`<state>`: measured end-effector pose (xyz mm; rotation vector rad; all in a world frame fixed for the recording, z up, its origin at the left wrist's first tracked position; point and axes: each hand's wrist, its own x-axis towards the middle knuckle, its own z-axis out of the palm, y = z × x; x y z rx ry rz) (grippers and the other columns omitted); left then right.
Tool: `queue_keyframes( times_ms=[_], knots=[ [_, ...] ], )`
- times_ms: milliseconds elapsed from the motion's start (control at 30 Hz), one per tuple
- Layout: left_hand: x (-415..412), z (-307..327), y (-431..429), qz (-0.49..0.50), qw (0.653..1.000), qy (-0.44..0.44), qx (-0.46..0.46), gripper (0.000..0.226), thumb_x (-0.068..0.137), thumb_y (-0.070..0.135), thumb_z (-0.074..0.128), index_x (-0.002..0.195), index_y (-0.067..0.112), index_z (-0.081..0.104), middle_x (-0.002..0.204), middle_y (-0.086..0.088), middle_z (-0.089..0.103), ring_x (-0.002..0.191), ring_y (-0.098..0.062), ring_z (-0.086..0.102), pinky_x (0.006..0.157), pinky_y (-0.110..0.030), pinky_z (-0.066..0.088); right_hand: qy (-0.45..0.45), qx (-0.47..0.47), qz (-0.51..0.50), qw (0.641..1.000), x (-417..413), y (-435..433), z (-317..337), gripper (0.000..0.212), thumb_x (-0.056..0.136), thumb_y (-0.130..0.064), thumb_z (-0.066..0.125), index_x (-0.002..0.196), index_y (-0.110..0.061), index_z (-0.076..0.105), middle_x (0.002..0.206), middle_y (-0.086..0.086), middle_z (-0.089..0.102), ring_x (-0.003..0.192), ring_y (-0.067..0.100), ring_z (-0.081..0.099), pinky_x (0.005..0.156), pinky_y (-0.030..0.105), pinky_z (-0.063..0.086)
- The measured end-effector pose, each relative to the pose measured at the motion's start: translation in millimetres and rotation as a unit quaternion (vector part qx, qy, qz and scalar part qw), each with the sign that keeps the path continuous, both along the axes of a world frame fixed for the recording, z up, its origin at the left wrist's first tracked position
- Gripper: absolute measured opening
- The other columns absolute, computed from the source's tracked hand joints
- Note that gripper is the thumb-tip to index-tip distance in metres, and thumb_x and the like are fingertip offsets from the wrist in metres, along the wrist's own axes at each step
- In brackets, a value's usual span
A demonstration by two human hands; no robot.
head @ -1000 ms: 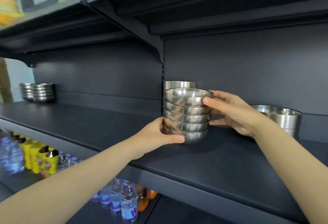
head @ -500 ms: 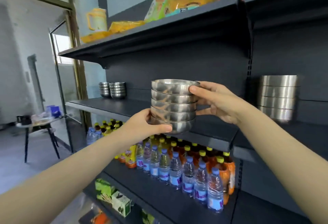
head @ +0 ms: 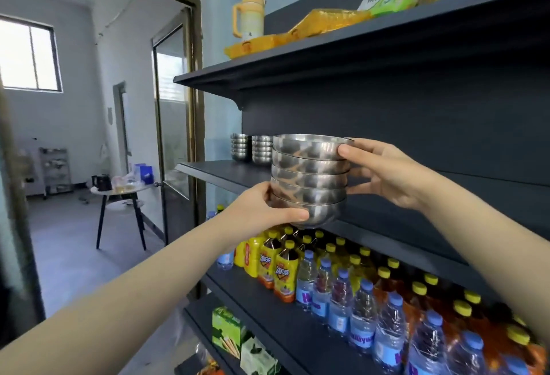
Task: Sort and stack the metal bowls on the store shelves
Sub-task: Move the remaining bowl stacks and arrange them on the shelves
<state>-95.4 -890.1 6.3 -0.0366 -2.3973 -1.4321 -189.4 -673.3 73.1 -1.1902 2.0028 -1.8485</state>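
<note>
- Right in front of me, between my two hands, a stack of five nested metal bowls (head: 309, 181) hangs at the front edge of the middle shelf (head: 214, 171). It rests on nothing that I can see, so I judge this pile sorted and nested but not yet set down.
- My left hand (head: 262, 211) grips the bottom bowl. The thumb lies curled across its front, and the other fingers go underneath, out of sight.
- My right hand (head: 387, 172) holds the stack from the right side. The thumb presses on the rim of the top bowl, and the fingers (head: 361, 189) curl round behind, partly hidden.
- Underneath, rows of drink bottles (head: 336, 291) stand packed together.
- Farther along the same shelf, at its far left end, two short bowl stacks (head: 262, 150) stand side by side. I take these as finished.
- What is left, I judge, is to put my stack down on the board, probably near those two. Whether more loose bowls wait off to my right I cannot tell, since that part is out of view.
</note>
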Motion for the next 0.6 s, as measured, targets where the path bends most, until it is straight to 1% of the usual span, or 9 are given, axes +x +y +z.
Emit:
queue_keyframes(
  times_ms=[33,133,167,233,333,400,433,533,600],
  knots=[
    [-16,-2,-9,-0.001,1.000,-0.001,0.003,0.049,0.062,0.046,0.086,0.102,0.029,0.063,0.104,0.013,0.070,0.098,-0.003,0.066,0.090,-0.025,0.051,0.000,0.002,-0.002,1.000,-15,-8,-1,0.041,0.068,-0.041,0.073,0.104,-0.022,0.071,0.095,0.001,0.070,0.089,0.020,0.069,0.083,0.044,0.058],
    [-68,-9,-35,0.010,1.000,0.001,-0.001,0.073,0.047,0.064,0.084,0.108,0.031,0.062,0.108,0.014,0.069,0.102,-0.004,0.065,0.095,-0.030,0.051,0.003,0.006,-0.008,1.000,-61,-35,-3,0.041,0.066,-0.043,0.072,0.102,-0.023,0.072,0.096,0.002,0.070,0.090,0.020,0.069,0.080,0.042,0.058],
    [-84,-11,-43,0.014,1.000,0.003,0.001,0.078,0.044,0.067,0.084,0.110,0.031,0.061,0.110,0.015,0.069,0.103,-0.003,0.064,0.096,-0.031,0.051,0.002,0.008,-0.011,1.000,-76,-45,-2,0.040,0.066,-0.043,0.072,0.101,-0.023,0.072,0.096,0.002,0.070,0.089,0.020,0.069,0.079,0.041,0.057],
    [-115,-16,-59,0.013,1.000,-0.002,0.007,0.078,0.046,0.065,0.083,0.111,0.031,0.059,0.110,0.015,0.068,0.103,-0.002,0.064,0.096,-0.031,0.051,0.001,0.013,-0.017,1.000,-105,-63,-3,0.042,0.064,-0.044,0.074,0.100,-0.022,0.072,0.097,0.003,0.071,0.091,0.021,0.069,0.078,0.040,0.056],
    [-153,-17,-86,0.014,1.000,-0.010,0.002,0.080,0.047,0.066,0.082,0.114,0.029,0.058,0.111,0.015,0.067,0.103,-0.002,0.063,0.096,-0.031,0.051,0.003,0.031,-0.025,0.999,-143,-92,-4,0.062,0.051,-0.055,0.086,0.102,-0.023,0.074,0.100,0.004,0.072,0.093,0.022,0.070,0.077,0.040,0.057],
    [-177,-15,-107,0.010,1.000,-0.015,0.001,0.082,0.047,0.066,0.082,0.116,0.030,0.058,0.112,0.015,0.066,0.105,-0.003,0.062,0.097,-0.030,0.050,-0.006,0.029,-0.032,0.999,-166,-110,-6,0.070,0.045,-0.058,0.089,0.104,-0.022,0.073,0.099,0.004,0.071,0.092,0.022,0.070,0.076,0.039,0.058],
    [-188,-14,-117,0.002,1.000,-0.023,-0.001,0.081,0.049,0.064,0.083,0.118,0.030,0.058,0.113,0.016,0.066,0.105,-0.002,0.061,0.097,-0.028,0.049,-0.012,0.024,-0.032,0.999,-175,-118,-8,0.067,0.048,-0.056,0.088,0.103,-0.022,0.073,0.099,0.004,0.070,0.091,0.022,0.070,0.076,0.039,0.059],
    [-219,-12,-146,-0.029,0.999,-0.040,-0.009,0.074,0.056,0.057,0.085,0.119,0.030,0.057,0.115,0.016,0.065,0.107,-0.002,0.059,0.097,-0.026,0.048,-0.038,-0.001,-0.043,0.998,-201,-143,-16,0.039,0.063,-0.044,0.079,0.096,-0.025,0.073,0.097,0.005,0.068,0.092,0.022,0.068,0.081,0.043,0.058],
    [-243,-13,-166,-0.045,0.998,-0.051,-0.018,0.073,0.059,0.054,0.086,0.120,0.028,0.055,0.115,0.014,0.064,0.108,-0.003,0.059,0.097,-0.026,0.047,-0.049,-0.011,-0.065,0.997,-218,-160,-22,0.031,0.068,-0.040,0.076,0.095,-0.025,0.072,0.096,0.005,0.066,0.090,0.022,0.066,0.084,0.045,0.056]
  ],
)
